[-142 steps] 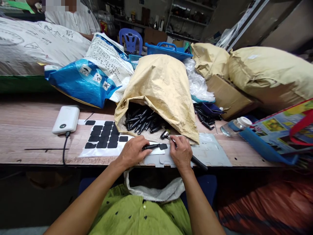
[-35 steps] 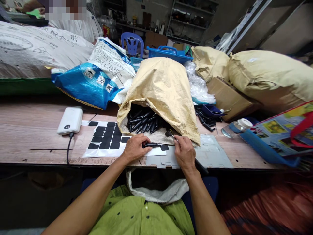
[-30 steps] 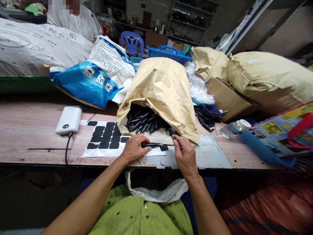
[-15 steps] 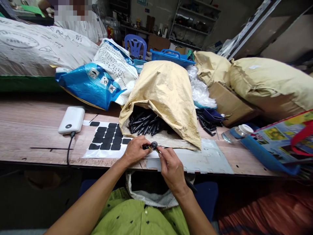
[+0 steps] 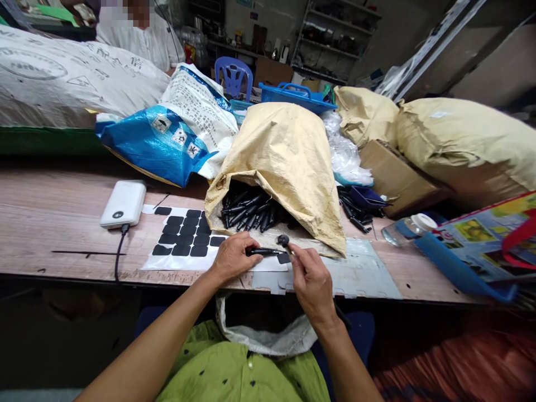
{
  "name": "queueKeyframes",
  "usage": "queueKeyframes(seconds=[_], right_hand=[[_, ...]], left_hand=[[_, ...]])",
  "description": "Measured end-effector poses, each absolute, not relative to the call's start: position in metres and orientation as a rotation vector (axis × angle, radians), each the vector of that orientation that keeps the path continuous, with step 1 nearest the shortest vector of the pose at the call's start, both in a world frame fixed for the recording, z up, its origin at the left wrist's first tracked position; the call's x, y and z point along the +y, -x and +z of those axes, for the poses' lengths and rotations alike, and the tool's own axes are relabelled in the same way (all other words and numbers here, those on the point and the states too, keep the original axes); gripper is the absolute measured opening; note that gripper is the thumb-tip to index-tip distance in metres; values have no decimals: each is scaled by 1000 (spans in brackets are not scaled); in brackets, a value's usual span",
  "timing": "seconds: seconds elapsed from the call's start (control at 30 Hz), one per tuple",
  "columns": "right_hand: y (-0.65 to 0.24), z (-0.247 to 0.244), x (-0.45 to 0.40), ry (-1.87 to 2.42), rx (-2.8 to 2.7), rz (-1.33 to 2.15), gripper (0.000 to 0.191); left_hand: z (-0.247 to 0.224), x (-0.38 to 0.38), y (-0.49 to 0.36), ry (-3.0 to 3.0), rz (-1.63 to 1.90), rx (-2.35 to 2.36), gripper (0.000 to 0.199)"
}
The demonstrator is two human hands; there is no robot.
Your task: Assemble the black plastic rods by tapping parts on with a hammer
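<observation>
My left hand (image 5: pixel 233 258) is closed on a slim black pen-like piece (image 5: pixel 264 252) whose tip points right. Just right of that tip, my right hand (image 5: pixel 312 282) pinches a small part with a round dark head (image 5: pixel 283 240). The two pieces look slightly apart. Behind my hands a tan sack (image 5: pixel 285 151) lies with its mouth toward me, and many black pen-like pieces (image 5: pixel 250 211) show inside. Left of my left hand is a white sheet with rounded black stickers (image 5: pixel 183 240). One black sticker (image 5: pixel 283 258) lies between my hands.
A white power bank (image 5: pixel 123 205) with a cable lies at the left. Beyond are a blue-and-white bag (image 5: pixel 167 134) and a large white sack (image 5: pixel 79 84). At the right are a jar (image 5: pixel 408 229), a blue tray (image 5: pixel 460 271) and more black pieces (image 5: pixel 355 215). Another person is at the upper left.
My right hand has moved right, taking the round-headed part away from the black piece in my left hand. More of that black piece and a black sticker now show. My left hand has barely moved.
</observation>
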State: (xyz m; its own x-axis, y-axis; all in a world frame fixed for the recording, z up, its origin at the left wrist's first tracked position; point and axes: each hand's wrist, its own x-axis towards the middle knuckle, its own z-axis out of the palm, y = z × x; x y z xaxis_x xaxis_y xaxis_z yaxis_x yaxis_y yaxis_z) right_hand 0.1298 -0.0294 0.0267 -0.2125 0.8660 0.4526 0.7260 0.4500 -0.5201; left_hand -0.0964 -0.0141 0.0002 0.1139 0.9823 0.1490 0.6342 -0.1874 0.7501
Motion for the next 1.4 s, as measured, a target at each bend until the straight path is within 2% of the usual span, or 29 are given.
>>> queueKeyframes(seconds=[0.33, 0.47, 0.7, 0.87, 1.07, 1.27, 1.4], right_hand=[[-170, -3, 29, 1419, -2136, -84, 26], [-167, -7, 25, 1430, -2119, -99, 25], [-166, -5, 24, 1478, -2115, -71, 25], [-167, -7, 25, 1488, -2108, -54, 24], [-167, -7, 25, 1481, -2112, -70, 24], [-167, -8, 25, 1479, -2114, -80, 24], [-167, -9, 25, 1476, -2110, -85, 24]], left_hand=[[2, -15, 94, -1949, 875, 1597, 13], [3, -16, 95, -1985, 853, 1578, 14], [3, -14, 98, -2044, 826, 1538, 30], [24, -36, 87, -2038, 769, 1353, 36], [31, -94, 54, -2096, 360, 1051, 30], [-18, -112, 39, -2032, -65, 1434, 27], [-33, -114, 40, -1980, -190, 1533, 27]])
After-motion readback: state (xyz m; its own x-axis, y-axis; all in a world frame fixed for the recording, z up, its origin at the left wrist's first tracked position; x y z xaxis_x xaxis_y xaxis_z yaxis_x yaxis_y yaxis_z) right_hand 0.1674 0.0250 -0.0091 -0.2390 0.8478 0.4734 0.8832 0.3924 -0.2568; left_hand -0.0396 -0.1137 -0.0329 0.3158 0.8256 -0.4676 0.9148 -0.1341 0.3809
